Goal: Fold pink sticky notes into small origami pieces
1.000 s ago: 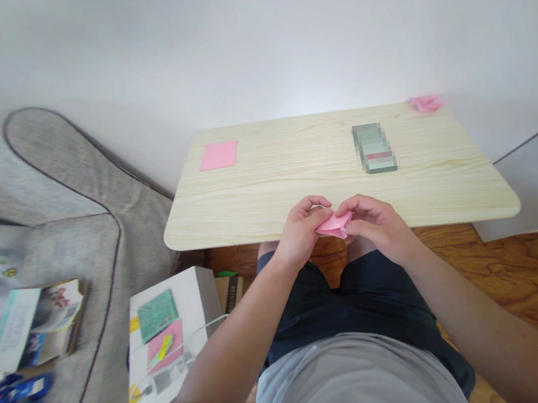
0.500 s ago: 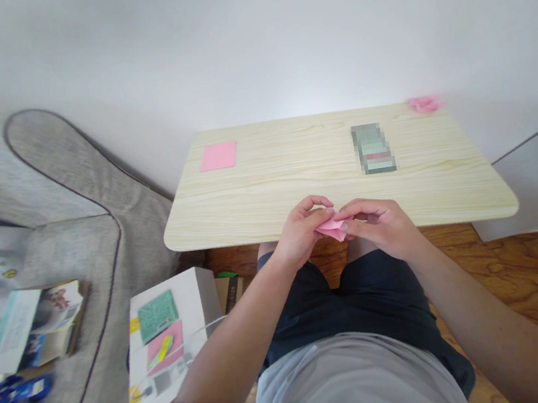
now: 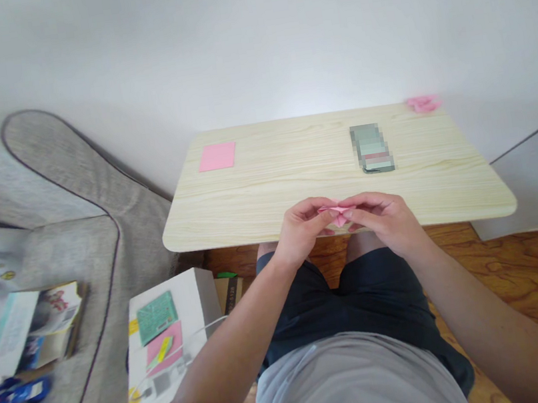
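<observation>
Pinches a small folded pink paper (image 3: 339,215) between left grip (image 3: 306,226) and right grip (image 3: 387,221), with fingertips closed on it from either side, at the near edge of the worktop (image 3: 285,172). Has a pink square (image 3: 217,156) flat at far left, a pixelated object (image 3: 373,149) right of centre and a ruffled pink piece (image 3: 423,104) at the far right corner.

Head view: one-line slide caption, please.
Left hand and right hand hold folded pink paper at the near edge of the table; a pink sheet lies far left.
</observation>
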### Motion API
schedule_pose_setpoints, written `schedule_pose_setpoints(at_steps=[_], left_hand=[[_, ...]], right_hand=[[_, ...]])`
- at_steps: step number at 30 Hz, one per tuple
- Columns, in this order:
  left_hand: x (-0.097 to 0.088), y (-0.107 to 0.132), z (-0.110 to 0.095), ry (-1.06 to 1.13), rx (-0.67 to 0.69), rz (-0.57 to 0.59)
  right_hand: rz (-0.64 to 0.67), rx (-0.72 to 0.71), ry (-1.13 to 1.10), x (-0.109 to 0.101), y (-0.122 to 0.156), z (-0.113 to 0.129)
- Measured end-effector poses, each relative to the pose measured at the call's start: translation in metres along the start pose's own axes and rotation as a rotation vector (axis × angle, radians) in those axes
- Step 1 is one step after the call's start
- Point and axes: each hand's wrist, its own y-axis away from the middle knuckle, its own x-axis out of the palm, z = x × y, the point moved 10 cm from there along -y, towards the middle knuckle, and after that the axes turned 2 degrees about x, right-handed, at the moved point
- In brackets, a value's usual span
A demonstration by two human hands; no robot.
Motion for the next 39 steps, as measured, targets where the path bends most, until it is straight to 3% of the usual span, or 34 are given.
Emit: schedule_pose_setpoints(at_steps=[11,22,33,39], left_hand=[[-0.003,-0.001,0.0,0.05,0.056,-0.052],[-0.011,0.0,-0.002,0.035,0.096,-0.137],[-0.01,0.0,0.0,0.015,0.095,-0.105],[-0.005,-0.002,-0.001,-0.058,0.142,-0.018]], right_hand=[[-0.075,-0.048,0.074,-0.003,-0.001,0.007],[-0.176,-0.012,-0.089,-0.005,-0.004,-0.009],[-0.176,-0.022,-0.071,-0.006,-0.004,-0.014],[-0.082,-0.092,-0.061,0.002,-0.002,-0.001]])
